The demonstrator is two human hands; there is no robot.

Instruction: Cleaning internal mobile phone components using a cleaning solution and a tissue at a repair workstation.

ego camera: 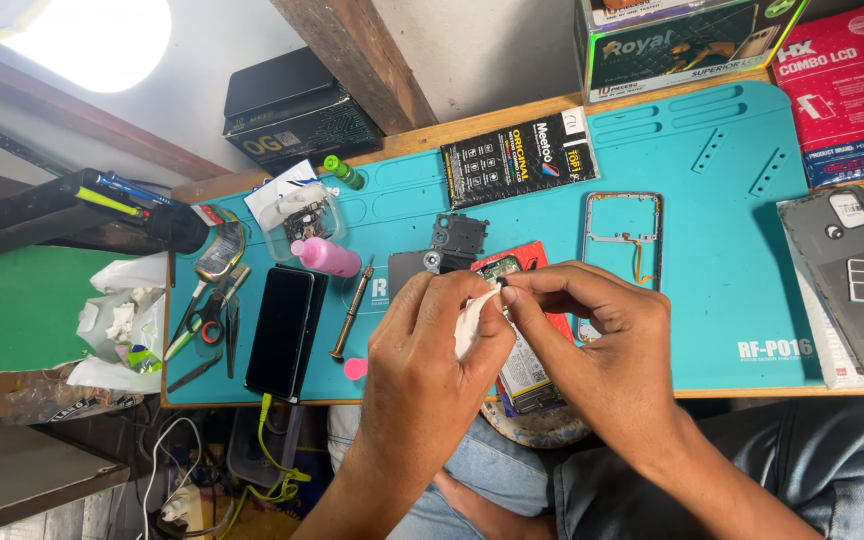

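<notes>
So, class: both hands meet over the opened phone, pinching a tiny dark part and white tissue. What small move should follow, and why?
Probably a gentle wipe: the right hand pinches the small dark part against the white tissue held by the left hand, above the opened phone.

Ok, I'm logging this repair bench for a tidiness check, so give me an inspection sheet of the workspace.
Surface: teal work mat on a wooden bench, well lit.
Job's things: opened phone under the hands; white wipe in the left hand; right hand pinches a small dark part at the wipe's tip.
Clutter: black phone, screwdriver, pink bottle, scissors, bare phone frame, grey back cover, black packet, boxes along the back.
Grippers: both hands bare and pinched closed.
Cables: yellow-green cable hanging off the bench edge; white cables on the floor.
Surroundings: bright lamp upper left, crumpled tissues at the left.
</notes>
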